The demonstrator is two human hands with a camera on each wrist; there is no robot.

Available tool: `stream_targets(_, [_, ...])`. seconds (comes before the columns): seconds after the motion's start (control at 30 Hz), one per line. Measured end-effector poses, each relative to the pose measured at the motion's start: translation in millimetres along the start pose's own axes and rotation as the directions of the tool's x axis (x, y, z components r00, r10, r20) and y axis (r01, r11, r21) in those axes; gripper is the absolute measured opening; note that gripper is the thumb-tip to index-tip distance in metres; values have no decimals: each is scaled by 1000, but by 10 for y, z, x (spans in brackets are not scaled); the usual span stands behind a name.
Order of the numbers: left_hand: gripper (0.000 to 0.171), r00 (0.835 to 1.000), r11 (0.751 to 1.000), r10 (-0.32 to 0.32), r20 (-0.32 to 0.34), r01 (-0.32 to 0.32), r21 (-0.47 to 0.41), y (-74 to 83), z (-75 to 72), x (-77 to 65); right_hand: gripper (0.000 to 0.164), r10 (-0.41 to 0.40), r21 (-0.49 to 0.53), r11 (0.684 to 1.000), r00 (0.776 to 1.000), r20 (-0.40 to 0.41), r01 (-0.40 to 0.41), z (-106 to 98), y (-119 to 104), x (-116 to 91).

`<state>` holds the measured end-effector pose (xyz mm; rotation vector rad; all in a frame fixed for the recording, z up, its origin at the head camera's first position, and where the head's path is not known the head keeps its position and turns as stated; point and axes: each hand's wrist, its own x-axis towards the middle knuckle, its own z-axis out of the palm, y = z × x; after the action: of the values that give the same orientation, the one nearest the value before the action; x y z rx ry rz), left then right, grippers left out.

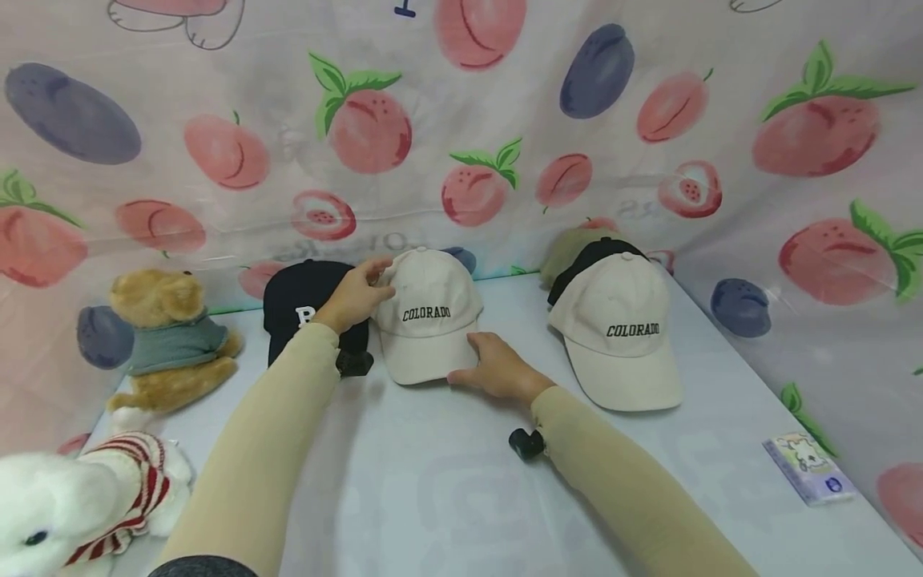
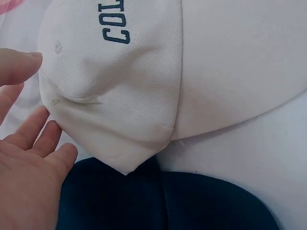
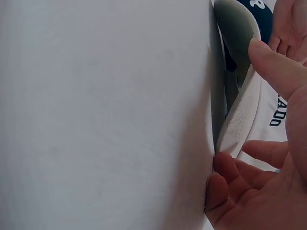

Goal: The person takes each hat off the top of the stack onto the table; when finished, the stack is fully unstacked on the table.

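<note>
In the head view, an off-white baseball cap [image 1: 433, 280] lettered COLORADO sits mid-table, brim toward me. My left hand [image 1: 355, 298] is at its upper left side, passing in front of a navy cap [image 1: 306, 280] with a white letter. The left wrist view shows that hand's loosely bent fingers [image 2: 31, 127] against the off-white cap's edge. At the brim's right side is my right hand [image 1: 499, 369], thumb and fingers spread. In the right wrist view, its thumb [image 3: 273, 64] touches the brim's edge, while the other fingers meet the cap's side near the table.
To the right, another off-white COLORADO cap [image 1: 620, 320] overlaps a black cap [image 1: 606, 250] and an olive cap [image 1: 570, 248]. A brown teddy bear [image 1: 173, 344] and a white plush toy [image 1: 65, 497] sit at left. A small packet [image 1: 809, 467] lies near the right edge.
</note>
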<state>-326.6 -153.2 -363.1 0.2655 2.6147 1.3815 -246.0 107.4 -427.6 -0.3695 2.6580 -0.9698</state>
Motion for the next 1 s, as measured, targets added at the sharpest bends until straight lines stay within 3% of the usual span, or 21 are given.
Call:
stream_targets(0.23, [56,1000,1000,12,-12,-12,-27,-3,-19,-66,88,1,2,1000,1000,0,-1,-15,1,28])
stream_targets(0.6, [58,999,996,32,30,-29,-89,-69,24,-200,80,15,35,999,999,-34,-14,-12,9,56])
stream_targets(1.0, [59,997,994,79,17,-78,-78,49,19,-362,75,18,32,999,997,-81,-16,41,-25,147])
